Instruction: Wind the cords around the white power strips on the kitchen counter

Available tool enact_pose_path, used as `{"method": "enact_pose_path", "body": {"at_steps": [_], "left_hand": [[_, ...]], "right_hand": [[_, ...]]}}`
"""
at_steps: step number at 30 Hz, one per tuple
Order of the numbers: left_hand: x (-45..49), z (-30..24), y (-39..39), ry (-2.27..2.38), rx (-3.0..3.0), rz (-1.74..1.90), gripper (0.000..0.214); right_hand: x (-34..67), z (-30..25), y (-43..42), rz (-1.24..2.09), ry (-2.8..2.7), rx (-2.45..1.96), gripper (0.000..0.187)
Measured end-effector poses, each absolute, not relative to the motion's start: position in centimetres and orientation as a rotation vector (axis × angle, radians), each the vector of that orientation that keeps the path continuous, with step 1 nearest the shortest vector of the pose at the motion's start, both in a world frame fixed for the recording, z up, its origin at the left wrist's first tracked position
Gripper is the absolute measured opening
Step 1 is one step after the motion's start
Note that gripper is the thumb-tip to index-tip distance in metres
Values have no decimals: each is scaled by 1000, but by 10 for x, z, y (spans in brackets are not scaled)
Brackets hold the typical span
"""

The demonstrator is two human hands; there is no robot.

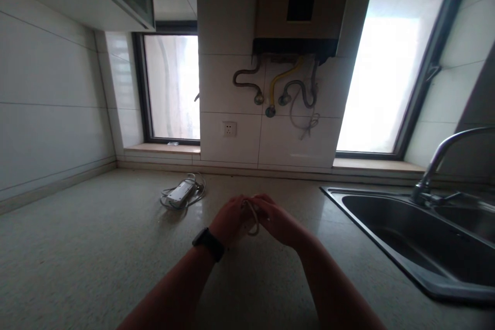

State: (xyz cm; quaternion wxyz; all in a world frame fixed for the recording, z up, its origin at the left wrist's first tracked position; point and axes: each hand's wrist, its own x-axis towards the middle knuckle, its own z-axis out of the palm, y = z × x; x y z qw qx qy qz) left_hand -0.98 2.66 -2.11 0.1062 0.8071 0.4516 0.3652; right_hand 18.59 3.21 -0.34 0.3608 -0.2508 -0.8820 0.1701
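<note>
**Thin cable pinched between both hands**

The white cable sat between my two hands, a small loop of it hanging down in the gap. My left hand, with the black watch at its wrist, and my right hand were curled and pressed close together, fingers pinching the cable above the countertop.

Most of the cable was hidden in my fingers, and its ends could not be made out.

A power strip with its bundled cord lay far left, well apart. The sink edge ran to the right, with bare counter between.
</note>
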Motion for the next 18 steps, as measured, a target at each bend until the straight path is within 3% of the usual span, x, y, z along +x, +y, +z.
{"method": "enact_pose_path", "body": {"at_steps": [5, 10, 14, 18], "left_hand": [[-13, -19, 26, 1337, 2452, 960, 29], [-15, -19, 23, 1372, 2458, 824, 38], [-17, -17, 23, 1499, 2200, 864, 42], [-18, -16, 23, 1438, 2093, 873, 61]], "right_hand": [[185, 1, 25, 472, -2269, -716, 55], [185, 3, 20, 485, -2294, -791, 68], [187, 0, 26, 356, -2264, -825, 42], [189, -2, 30, 305, -2244, -880, 38]]}}
